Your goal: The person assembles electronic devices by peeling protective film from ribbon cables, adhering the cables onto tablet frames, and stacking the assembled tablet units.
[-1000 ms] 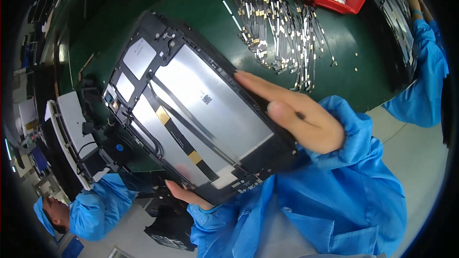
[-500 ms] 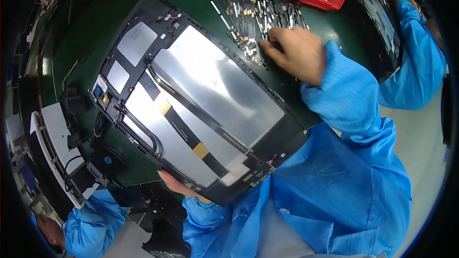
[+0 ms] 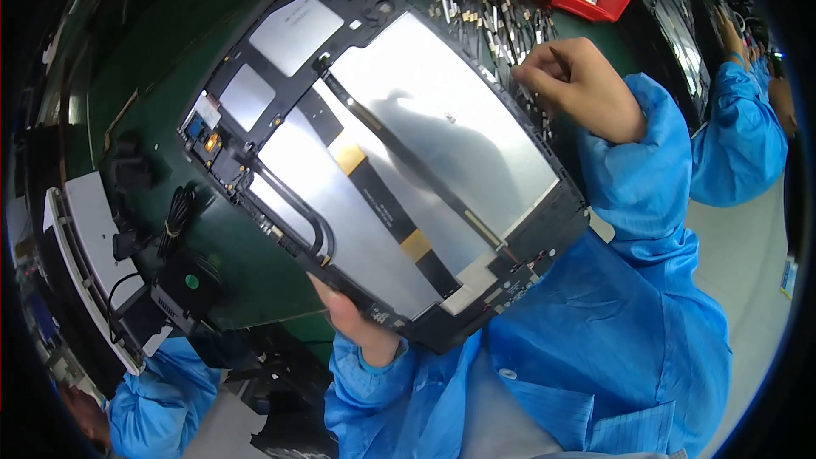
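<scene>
A large tablet-like panel assembly (image 3: 484, 144), with its silver inner plate facing up, is tilted in front of me. My left hand (image 3: 361, 323) grips its lower left edge; the fingers underneath are hidden. A black flat ribbon cable (image 3: 382, 200) with gold bands runs along the plate, and thin dark cables follow its channels. My right hand (image 3: 586, 89) is just beyond the panel's right edge, pinching a slim dark strip (image 3: 559, 61) whose kind I cannot make out. Close to those fingers lies a loose pile of small flex cables (image 3: 493, 13).
A red bin (image 3: 586, 8) of white pieces stands past the cable pile. Black devices (image 3: 212, 280) and a coiled cord (image 3: 176, 217) sit on the green table (image 3: 119, 144) at left. Co-workers in blue sleeves (image 3: 739, 144) are on both sides, with dark panels at right.
The panel has moved up and right with my left hand. My right hand has drawn back rightward from the cable pile, and a slim dark strip now shows between its fingers.
</scene>
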Motion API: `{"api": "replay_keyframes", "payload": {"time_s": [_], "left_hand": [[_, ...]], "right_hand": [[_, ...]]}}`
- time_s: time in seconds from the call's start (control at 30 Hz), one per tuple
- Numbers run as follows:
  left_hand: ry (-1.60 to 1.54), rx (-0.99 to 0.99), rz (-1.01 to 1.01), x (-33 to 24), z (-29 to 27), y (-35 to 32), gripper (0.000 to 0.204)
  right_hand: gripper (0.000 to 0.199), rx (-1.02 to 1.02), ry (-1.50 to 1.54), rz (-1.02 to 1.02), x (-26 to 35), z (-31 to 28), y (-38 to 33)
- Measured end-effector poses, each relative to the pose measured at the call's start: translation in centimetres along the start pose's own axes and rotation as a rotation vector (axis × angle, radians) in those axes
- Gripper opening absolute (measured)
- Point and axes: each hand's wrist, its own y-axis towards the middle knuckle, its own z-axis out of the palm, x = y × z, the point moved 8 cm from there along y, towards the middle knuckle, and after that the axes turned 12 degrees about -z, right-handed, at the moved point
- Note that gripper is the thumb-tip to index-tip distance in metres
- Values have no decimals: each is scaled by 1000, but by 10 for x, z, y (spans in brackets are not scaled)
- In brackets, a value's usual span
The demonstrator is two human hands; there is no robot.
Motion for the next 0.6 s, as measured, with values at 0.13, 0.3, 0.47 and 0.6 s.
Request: {"api": "replay_keyframes", "payload": {"time_s": [0.13, 0.3, 0.47, 0.6], "left_hand": [[211, -14, 242, -48, 30, -25, 77], [301, 0, 236, -49, 6, -62, 71], [88, 325, 126, -45, 25, -74, 61], [313, 472, 203, -48, 34, -84, 63]], "right_hand": [[13, -85, 212, -16, -4, 6, -10], [10, -385, 213, -190, 10, -15, -21], [16, -653, -112, -295, 65, -54, -62], [22, -487, 195, -569, 97, -34, -93]]}}
